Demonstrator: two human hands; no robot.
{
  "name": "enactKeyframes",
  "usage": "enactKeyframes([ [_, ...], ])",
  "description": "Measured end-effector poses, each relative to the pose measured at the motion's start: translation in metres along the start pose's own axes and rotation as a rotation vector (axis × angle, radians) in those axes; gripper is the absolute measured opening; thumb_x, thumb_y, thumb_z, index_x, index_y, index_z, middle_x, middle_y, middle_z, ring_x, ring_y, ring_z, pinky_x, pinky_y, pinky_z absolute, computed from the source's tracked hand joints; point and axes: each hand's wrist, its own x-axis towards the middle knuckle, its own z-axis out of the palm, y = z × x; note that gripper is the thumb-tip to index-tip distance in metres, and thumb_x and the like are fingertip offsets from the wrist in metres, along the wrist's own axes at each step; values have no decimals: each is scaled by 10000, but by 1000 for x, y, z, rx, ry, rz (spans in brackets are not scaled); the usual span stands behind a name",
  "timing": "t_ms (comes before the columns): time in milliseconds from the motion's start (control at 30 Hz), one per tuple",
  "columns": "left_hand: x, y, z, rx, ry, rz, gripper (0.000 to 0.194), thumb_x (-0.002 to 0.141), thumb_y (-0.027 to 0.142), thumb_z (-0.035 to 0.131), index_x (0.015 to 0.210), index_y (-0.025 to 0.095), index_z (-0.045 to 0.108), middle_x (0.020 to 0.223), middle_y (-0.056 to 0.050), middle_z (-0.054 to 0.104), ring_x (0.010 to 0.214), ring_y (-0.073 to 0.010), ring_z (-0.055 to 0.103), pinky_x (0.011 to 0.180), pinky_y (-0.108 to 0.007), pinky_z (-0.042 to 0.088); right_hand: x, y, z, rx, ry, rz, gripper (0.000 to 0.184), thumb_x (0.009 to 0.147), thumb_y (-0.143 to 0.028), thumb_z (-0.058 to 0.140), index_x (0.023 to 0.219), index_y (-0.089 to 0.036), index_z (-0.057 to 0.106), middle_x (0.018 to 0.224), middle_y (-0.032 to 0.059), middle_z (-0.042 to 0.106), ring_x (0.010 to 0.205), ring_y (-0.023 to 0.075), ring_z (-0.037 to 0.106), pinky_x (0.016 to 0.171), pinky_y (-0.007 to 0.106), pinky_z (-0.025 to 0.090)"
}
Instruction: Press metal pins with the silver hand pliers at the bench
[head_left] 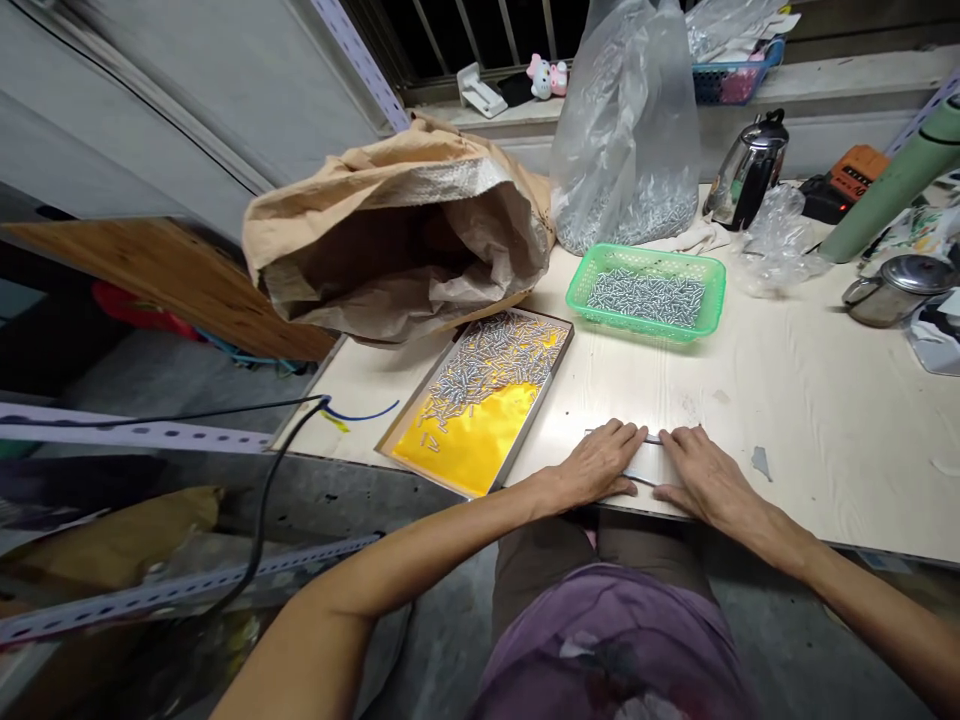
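1. Taking noon as straight away from the body, I have the flat metal piece (646, 462) lying at the table's near edge, between the two hands
2. I see the left hand (604, 462) closed over its 9 o'clock end and the right hand (705, 470) closed over its 3 o'clock end, fingers on the far side, thumbs on the near; I judge this two-ended grip keeps it flat and square to the body
3. At 10 o'clock I have a shallow tray (472, 450) of small metal pins, slanted, its yellow floor bare at the near end; at 12, a green basket (637, 328) holds more, both probably set there for easy reach
4. The brown paper bag (352, 190) gapes behind the tray at 10 to 11 o'clock, and a clear plastic bag (626, 130) stands beyond the basket, likely kept back as bulk
5. For moving, I read the widest run of tabletop (840, 420) at 2 to 3 o'clock, with a grey scrap (761, 462) just beside the right hand
6. I would mind the tray's raised wall near the left forearm, and the table edge at 6 o'clock, close under both wrists
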Motion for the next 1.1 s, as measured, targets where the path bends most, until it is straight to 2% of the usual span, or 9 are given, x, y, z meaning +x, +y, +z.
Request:
enactKeyframes([
  [300, 17, 7, 0, 40, -53, -189, 202, 862, 320, 574, 992, 165, 570, 960, -76, 563, 971, -239, 494, 736, -330, 437, 14, 0, -5, -1, -45, 20, 17, 829, -170, 585, 833, -176, 601, 779, 60, 579, 778, 208, 534, 657, 315, 428],
  [433, 25, 5, -1, 51, -42, -263, 161, 869, 311, 563, 930, 165, 597, 945, -71, 581, 990, -243, 510, 748, -338, 455, 19, 4, -8, 17, -50, 36, 86, 858, -173, 544, 790, -183, 596, 785, 56, 585, 788, 201, 532, 663, 307, 418],
  [500, 25, 5, -1, 59, -12, -285, 221, 843, 330, 600, 987, 163, 591, 982, -78, 594, 1000, -250, 524, 769, -354, 470, 21, 11, -11, 42, -33, 31, 82, 847, -206, 570, 914, -175, 607, 862, 70, 597, 842, 213, 532, 703, 314, 430],
  [567, 21, 8, 4, 59, 72, -287, 339, 817, 339, 633, 1091, 155, 558, 1076, -101, 595, 1042, -260, 530, 831, -378, 471, 23, 23, -13, 115, -41, 7, 255, 821, -273, 617, 1054, -171, 587, 952, 82, 602, 900, 221, 534, 748, 322, 442],
  [633, 15, 14, 17, 49, 188, -252, 431, 821, 314, 629, 1194, 142, 499, 1218, -138, 553, 1150, -274, 499, 935, -407, 433, 27, 36, -14, 191, -69, -16, 351, 812, -338, 627, 1119, -177, 573, 996, 85, 604, 916, 220, 545, 776, 329, 445],
  [700, 7, 23, 33, 31, 284, -180, 471, 848, 296, 592, 1264, 132, 444, 1341, -162, 477, 1277, -290, 408, 1026, -435, 368, 33, 47, -13, 194, -58, 8, 298, 837, -346, 586, 1088, -186, 601, 971, 84, 610, 894, 218, 554, 778, 336, 439],
  [833, -3, 39, 59, -70, 324, -34, 522, 881, 419, 520, 1316, 155, 405, 1373, -151, 466, 1340, -287, 342, 1083, -467, 306, 53, 57, -13, 86, 26, 109, 201, 892, -292, 489, 872, -191, 661, 872, 83, 608, 860, 220, 536, 740, 341, 403],
  [967, -5, 46, 62, -160, 317, -28, 527, 886, 450, 496, 1311, 146, 425, 1357, -165, 480, 1340, -276, 346, 1104, -486, 269, 76, 38, -27, -14, -42, 151, 174, 878, -258, 520, 824, -191, 671, 879, 82, 616, 886, 232, 505, 721, 346, 350],
  [1100, -4, 45, 65, -226, 293, -44, 514, 875, 436, 520, 1271, 112, 478, 1288, -174, 535, 1274, -287, 426, 1068, -450, 336, 86, -9, -33, 13, -152, -193, 120, 852, -214, 569, 916, -225, 670, 965, 67, 604, 910, 205, 474, 715, 315, 322],
])
